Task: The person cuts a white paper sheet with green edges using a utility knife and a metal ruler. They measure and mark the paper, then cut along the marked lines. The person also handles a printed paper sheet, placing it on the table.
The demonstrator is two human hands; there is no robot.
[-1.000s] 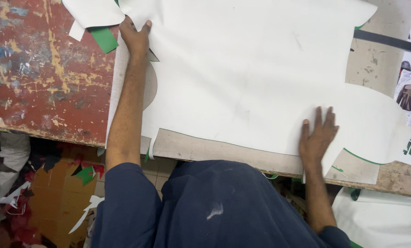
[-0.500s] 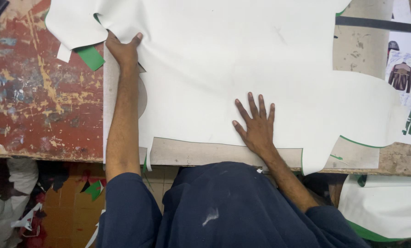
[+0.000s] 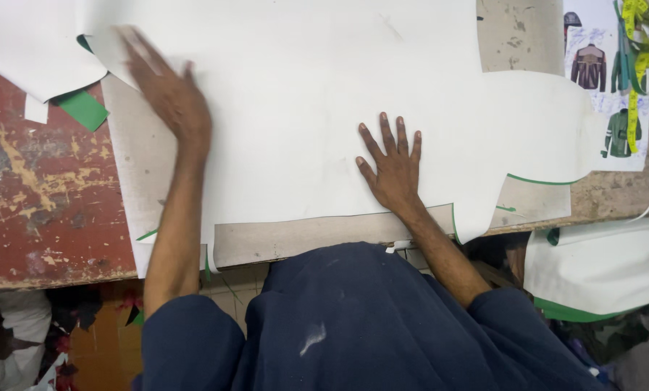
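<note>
Under both flat hands (image 3: 391,168), white sheet (image 3: 303,94)

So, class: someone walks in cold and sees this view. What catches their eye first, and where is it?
The large white sheet covering most of the worn red table, with green showing at its cut edges. The right hand presses flat on it near the front edge, fingers spread; the blurred left hand lies on its upper left. Jacket sketches sit at far right.

Under your right hand (image 3: 393,170) lies a large white sheet (image 3: 324,87), matt and smooth like leather or vinyl, with a green underside showing at its edges. It rests on a grey-brown board (image 3: 303,235), dull like cardboard. The surface (image 3: 42,195) is rough wood with chipped, worn red paint.
</note>
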